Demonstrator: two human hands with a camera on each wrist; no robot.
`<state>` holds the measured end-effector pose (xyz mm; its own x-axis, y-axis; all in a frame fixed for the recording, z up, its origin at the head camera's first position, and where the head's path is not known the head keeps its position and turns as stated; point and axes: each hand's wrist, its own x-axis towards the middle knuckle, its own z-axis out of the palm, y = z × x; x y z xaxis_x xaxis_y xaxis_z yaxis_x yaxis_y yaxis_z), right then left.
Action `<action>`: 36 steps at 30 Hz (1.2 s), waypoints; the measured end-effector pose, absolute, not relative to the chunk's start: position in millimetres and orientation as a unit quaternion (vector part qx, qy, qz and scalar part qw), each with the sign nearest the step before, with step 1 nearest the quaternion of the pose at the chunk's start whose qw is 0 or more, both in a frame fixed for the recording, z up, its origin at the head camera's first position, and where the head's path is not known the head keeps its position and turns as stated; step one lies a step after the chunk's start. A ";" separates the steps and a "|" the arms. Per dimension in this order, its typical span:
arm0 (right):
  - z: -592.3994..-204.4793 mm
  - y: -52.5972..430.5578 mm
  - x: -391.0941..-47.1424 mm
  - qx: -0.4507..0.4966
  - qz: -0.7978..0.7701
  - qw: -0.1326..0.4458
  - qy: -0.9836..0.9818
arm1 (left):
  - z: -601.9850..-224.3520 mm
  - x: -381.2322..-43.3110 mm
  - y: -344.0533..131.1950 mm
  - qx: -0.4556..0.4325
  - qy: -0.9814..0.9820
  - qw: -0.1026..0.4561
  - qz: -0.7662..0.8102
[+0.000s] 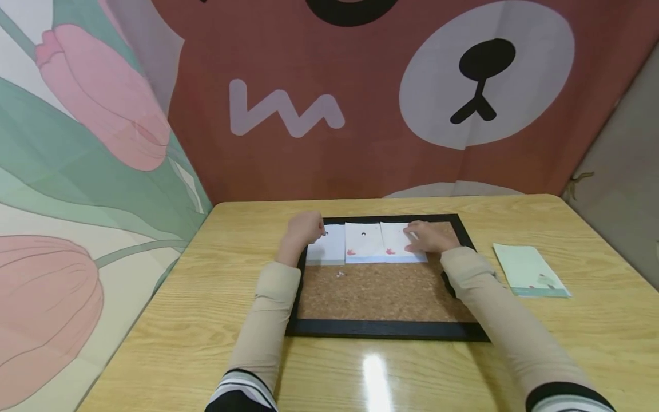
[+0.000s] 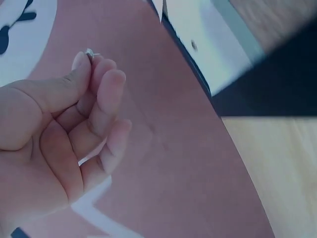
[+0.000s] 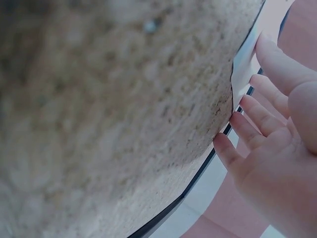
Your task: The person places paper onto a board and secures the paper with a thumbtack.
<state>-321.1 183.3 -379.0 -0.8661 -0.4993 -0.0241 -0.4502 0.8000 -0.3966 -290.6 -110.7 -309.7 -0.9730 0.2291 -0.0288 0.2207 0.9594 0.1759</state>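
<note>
My left hand (image 1: 306, 227) hovers at the upper left of a black-framed cork board (image 1: 383, 294), beside the leftmost white sheet (image 1: 326, 249). Between its thumb and forefinger it pinches a small silver thumbtack (image 2: 89, 55), whose thin point sticks out past the fingertip. The middle sheet (image 1: 364, 246) lies against the cork with a tack in its upper part and a small red print low on its left. With fingers spread, my right hand (image 1: 431, 236) touches the right edge of the third sheet (image 1: 393, 237), which has the same red print. All three sheets line the board's top.
A few loose shiny tacks (image 1: 340, 274) lie on the cork below the sheets. To the right of the board, a pale green notepad (image 1: 532, 269) rests on the wooden table (image 1: 206, 297). A printed cloth (image 1: 288, 166) hangs behind the table.
</note>
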 end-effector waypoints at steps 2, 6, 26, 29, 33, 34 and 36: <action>-378.6 182.2 -321.7 -0.244 -0.195 0.068 0.948 | -307.7 -294.3 -100.7 0.135 0.985 0.047 0.094; -379.1 181.3 -324.1 -0.239 -0.193 0.074 0.949 | -303.1 -301.7 -78.6 0.181 0.973 0.086 0.118; -382.5 185.3 -325.0 -0.234 -0.185 0.075 0.952 | -312.3 -337.1 -9.8 0.198 0.966 0.088 0.139; -380.8 184.9 -324.0 -0.235 -0.183 0.076 0.952 | -315.8 -341.1 -3.7 0.191 0.964 0.079 0.167; -379.5 184.4 -324.0 -0.247 -0.176 0.071 0.950 | -321.3 -345.0 3.4 0.164 0.963 0.071 0.201; -379.2 184.3 -324.1 -0.249 -0.178 0.071 0.949 | -322.6 -345.7 4.8 0.153 0.963 0.070 0.208; -379.4 184.7 -324.9 -0.258 -0.177 0.068 0.948 | -324.6 -347.3 7.0 0.132 0.964 0.066 0.222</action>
<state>-324.9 184.7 -379.4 -0.8580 -0.5123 -0.0374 -0.4644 0.8048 -0.3695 -347.3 7.0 -324.6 -0.9565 0.2832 -0.0697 0.2241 0.8667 0.4457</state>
